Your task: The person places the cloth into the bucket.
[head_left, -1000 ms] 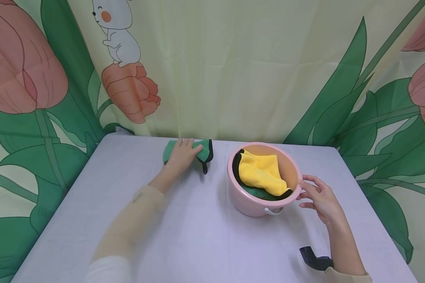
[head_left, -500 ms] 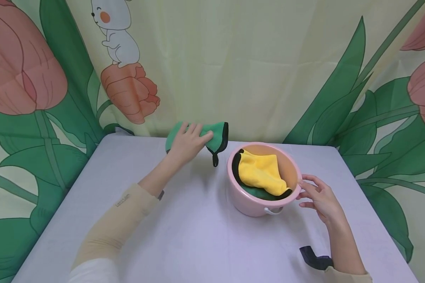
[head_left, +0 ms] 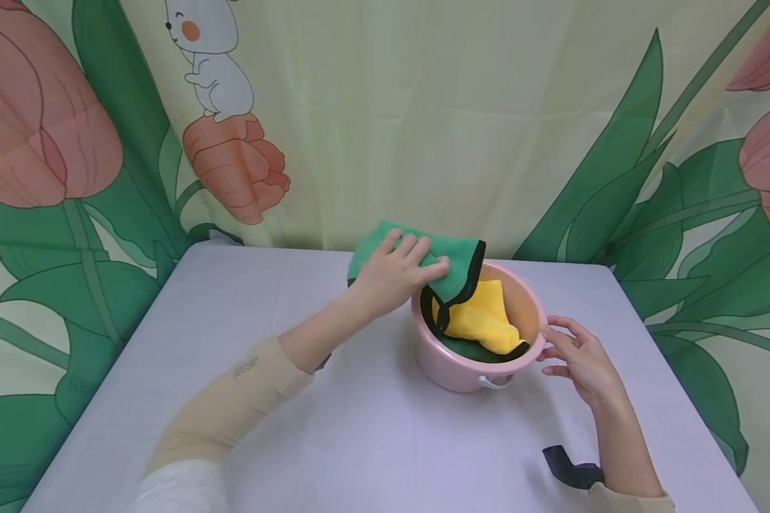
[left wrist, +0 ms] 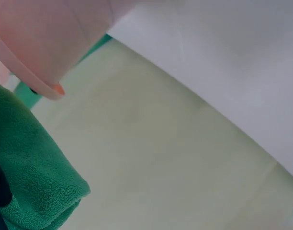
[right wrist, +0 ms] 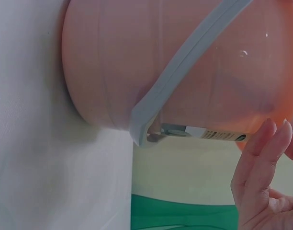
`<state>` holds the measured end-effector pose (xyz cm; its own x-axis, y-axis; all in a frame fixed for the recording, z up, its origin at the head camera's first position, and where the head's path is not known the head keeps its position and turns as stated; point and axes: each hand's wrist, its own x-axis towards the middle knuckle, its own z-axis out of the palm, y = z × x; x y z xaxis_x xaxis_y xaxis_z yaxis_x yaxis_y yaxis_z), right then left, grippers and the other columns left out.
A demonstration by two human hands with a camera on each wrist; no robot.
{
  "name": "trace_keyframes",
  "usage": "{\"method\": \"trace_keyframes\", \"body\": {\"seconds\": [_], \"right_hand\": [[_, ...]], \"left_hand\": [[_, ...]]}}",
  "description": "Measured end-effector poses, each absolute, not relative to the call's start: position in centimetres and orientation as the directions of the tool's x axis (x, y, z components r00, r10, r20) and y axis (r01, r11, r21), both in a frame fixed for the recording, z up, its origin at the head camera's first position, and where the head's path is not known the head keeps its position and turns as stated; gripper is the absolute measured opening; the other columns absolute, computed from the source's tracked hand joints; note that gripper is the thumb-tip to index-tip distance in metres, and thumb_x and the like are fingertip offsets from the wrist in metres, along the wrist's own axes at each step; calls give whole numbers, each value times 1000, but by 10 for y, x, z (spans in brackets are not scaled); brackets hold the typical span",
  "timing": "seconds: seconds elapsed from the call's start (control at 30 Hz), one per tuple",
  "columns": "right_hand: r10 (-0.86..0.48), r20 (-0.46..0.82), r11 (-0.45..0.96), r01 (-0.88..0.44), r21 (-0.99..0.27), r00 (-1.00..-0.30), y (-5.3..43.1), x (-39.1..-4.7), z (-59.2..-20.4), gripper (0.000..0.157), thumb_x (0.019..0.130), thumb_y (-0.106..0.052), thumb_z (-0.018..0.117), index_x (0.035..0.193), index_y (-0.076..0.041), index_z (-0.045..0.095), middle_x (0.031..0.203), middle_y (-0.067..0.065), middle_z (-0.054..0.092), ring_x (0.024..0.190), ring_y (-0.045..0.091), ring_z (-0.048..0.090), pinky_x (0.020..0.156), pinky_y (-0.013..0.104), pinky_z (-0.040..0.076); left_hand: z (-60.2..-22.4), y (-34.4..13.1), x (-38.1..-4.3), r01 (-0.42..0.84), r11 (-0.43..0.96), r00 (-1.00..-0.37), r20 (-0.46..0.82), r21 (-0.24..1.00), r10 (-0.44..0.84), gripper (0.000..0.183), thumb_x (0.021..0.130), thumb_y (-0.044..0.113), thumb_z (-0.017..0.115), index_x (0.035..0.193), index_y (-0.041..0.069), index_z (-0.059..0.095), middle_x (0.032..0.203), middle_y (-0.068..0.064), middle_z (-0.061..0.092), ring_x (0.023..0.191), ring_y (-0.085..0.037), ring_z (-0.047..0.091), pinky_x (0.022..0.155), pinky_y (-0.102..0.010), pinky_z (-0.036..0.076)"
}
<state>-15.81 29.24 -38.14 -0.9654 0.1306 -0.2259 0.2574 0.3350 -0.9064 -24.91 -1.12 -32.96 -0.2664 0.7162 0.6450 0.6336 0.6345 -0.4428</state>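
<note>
My left hand (head_left: 394,278) grips a folded green towel (head_left: 455,262) with black edging and a black hanging loop. It holds the towel raised over the left back rim of a pink bucket (head_left: 445,370). In the left wrist view, a corner of the green towel (left wrist: 36,167) hangs below the bucket (left wrist: 55,38). Inside the bucket, a yellow towel (head_left: 484,317) with black edging lies on top of a dark green cloth (head_left: 471,349). My right hand (head_left: 580,360) touches the bucket's right rim with extended fingers (right wrist: 261,163), seen against the outer wall in the right wrist view.
The bucket stands on a table with a white cloth (head_left: 372,427). Its pale handle (right wrist: 185,57) hangs down at the near side. A printed curtain (head_left: 385,128) hangs behind the table's back edge. A black strap (head_left: 571,470) sticks out by the right forearm.
My left hand has lifted the green towel off the back of the table and carried it right, over the bucket's rim. The right hand and the bucket have stayed in place.
</note>
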Motion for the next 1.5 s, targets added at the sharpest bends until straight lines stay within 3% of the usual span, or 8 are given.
{"method": "trace_keyframes", "body": {"seconds": [0.3, 0.57, 0.77, 1.07, 1.5], "right_hand": [[113, -216, 324, 242, -915, -970, 294, -158, -382, 66, 88, -46, 54, 133, -4, 31, 78, -20, 61, 70, 4, 62, 62, 23, 54], [89, -192, 316, 211, -925, -977, 294, -158, -383, 61, 90, -41, 52, 131, -1, 31, 77, -17, 61, 68, 4, 62, 59, 24, 54], [78, -181, 318, 196, -928, -980, 293, -158, -382, 59, 91, -40, 52, 131, 0, 32, 76, -16, 62, 68, 5, 62, 58, 25, 54], [74, -180, 295, 194, -936, -981, 294, -157, -381, 50, 91, -39, 53, 125, -5, 38, 76, -15, 62, 68, 6, 62, 58, 24, 54], [104, -194, 184, 210, -960, -976, 289, -156, -382, 33, 90, -34, 57, 114, -16, 45, 74, -11, 63, 65, 6, 60, 56, 22, 54]], "left_hand": [[-337, 24, -235, 681, 536, -207, 571, -499, 794, 31, 90, 0, 35, 100, 26, 48, 95, 0, 50, 85, -16, 47, 87, -32, 39], [-352, 49, -231, 727, 466, -226, 465, -505, 856, 31, 94, 9, 34, 105, 33, 50, 102, 2, 51, 97, -14, 50, 93, -31, 36], [-357, 61, -230, 767, 405, -214, 396, -497, 893, 28, 93, 10, 34, 105, 31, 49, 99, 2, 50, 94, -12, 49, 86, -28, 34], [-358, 70, -233, 820, 372, -301, 224, -436, 927, 20, 94, 28, 44, 112, 33, 49, 102, 5, 52, 99, -13, 49, 85, -27, 34], [-361, 79, -234, 862, 407, -435, -28, -301, 900, 30, 98, 35, 37, 128, 36, 38, 125, 4, 44, 112, -13, 42, 90, -28, 34]]}}
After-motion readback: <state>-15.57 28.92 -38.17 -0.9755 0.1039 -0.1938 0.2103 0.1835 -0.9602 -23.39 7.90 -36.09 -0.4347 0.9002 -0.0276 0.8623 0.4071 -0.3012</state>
